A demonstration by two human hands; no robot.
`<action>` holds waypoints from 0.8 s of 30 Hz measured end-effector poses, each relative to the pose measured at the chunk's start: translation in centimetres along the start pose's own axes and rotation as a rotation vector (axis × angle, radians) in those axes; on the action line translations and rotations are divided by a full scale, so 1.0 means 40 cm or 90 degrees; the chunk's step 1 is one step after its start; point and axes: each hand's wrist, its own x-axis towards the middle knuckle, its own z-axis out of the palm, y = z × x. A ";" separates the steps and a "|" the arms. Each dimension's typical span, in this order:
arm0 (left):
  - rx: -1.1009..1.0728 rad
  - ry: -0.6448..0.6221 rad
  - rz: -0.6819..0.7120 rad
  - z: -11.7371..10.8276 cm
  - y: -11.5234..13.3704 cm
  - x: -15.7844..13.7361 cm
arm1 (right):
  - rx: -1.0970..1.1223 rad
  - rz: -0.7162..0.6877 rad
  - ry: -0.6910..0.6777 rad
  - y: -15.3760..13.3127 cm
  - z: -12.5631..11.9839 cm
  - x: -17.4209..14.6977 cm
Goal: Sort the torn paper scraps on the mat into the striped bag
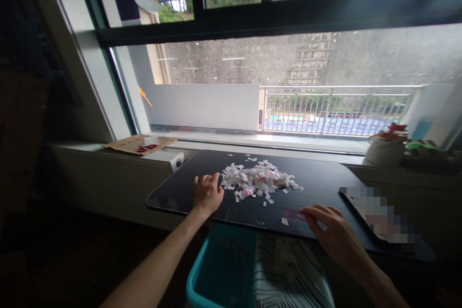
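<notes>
A loose heap of small white and pinkish paper scraps lies on the dark tabletop. My left hand rests at the heap's left edge, fingers apart and slightly bent, with nothing visible in it. Nearer the front edge, my right hand pinches a translucent pink strip, whose exact kind I cannot make out. The strip reaches left, low over the table. Just beneath its tip is a single white paper scrap. Several other scraps are scattered around the heap.
Below the table's front edge stands a teal bin, beside striped fabric. A dark flat object, blurred out, lies at the right. Red-handled scissors rest on brown cardboard on the sill. Behind is a window with a railing outside.
</notes>
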 end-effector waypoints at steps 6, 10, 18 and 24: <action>0.006 -0.005 -0.004 -0.003 0.002 0.000 | 0.012 -0.004 -0.029 0.005 -0.011 -0.035; 0.007 0.001 -0.004 0.001 0.000 -0.001 | 0.031 0.000 -0.040 0.004 -0.005 -0.035; 0.010 0.006 -0.005 0.003 0.001 0.000 | 0.051 -0.006 -0.061 -0.007 -0.009 -0.038; 0.006 0.011 -0.004 0.006 -0.002 -0.002 | 0.025 -0.043 -0.022 -0.037 0.021 0.041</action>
